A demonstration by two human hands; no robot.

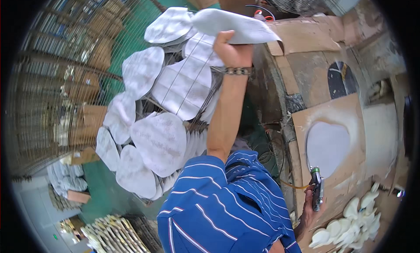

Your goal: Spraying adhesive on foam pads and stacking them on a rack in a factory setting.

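My left arm, with a bracelet at the wrist, reaches far forward. The left hand (232, 52) is closed on the edge of a white rounded pad (238, 27), which is tilted above the stacks. Below it and to the left stand several stacks of similar white pads (158, 141). Low on the right, my right hand (309, 208) is wrapped round a metal spray gun (318, 192) with a yellowish hose. Just ahead of the spray gun, another white pad (328, 148) lies flat on a cardboard sheet (302, 122).
Pale curved pieces (350, 224) are heaped at the lower right. A dark oval piece (341, 80) rests on the cardboard-covered bench. Wire mesh (83, 69) rises on the left. A fan (297, 0) is at the top. Stacked slats (116, 235) stand at the lower left.
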